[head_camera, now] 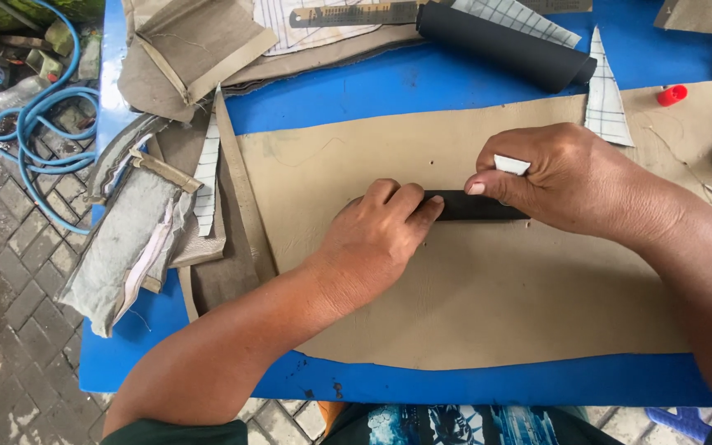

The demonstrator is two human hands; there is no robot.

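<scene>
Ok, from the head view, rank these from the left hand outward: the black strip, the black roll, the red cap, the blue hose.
1. Black strip: under the left hand's fingertips, on the tan sheet.
2. Black roll: up and to the right, at the table's far edge.
3. Red cap and blue hose: far right and far left; too close to call.

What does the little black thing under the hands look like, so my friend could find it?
Find the blue table, then the big tan sheet spread across it. In the sheet's middle lies a short flat black strip, pressed by the left hand and right hand. Unlike the fat black roll up top, it is thin and flat.
</scene>
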